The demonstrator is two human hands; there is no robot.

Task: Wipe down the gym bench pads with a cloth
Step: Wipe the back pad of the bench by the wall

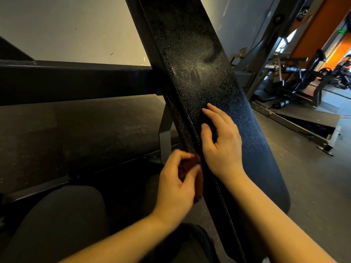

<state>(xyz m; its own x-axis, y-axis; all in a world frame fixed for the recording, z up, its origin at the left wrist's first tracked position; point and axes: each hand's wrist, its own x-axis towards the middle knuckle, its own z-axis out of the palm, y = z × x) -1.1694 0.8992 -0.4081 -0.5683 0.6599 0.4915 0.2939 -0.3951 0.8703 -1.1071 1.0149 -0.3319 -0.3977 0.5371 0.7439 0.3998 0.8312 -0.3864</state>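
- The pad [199, 63] is a long black strip of grained vinyl that runs tilted from the top of the view down toward the person, with a stitched seam along its left edge.
- The cloth [198, 184] is brown and bunched. It lies against the pad's left side wall, low on the pad, just below the seam.
- The left hand [176, 179] grips the cloth, with fingers curled over the top of it and the thumb pressed on its near face.
- The right hand [222, 145] lies on the pad's top face just above and right of the cloth. Its fingers are released and spread, the tips touch the vinyl, and it grasps nothing.
- The two hands are close together, one on each side of the seam.
- Dull smears [194, 80] show on the pad's face above the right hand.
- A dark beam [76, 82] crosses behind the pad on the left, in front of a pale wall [66, 25].
- The person's knee [57, 224], in dark cloth, sits at the lower left.
- Other gym machines [294, 82] stand on the grey floor [313, 177] to the right, well apart from the pad.
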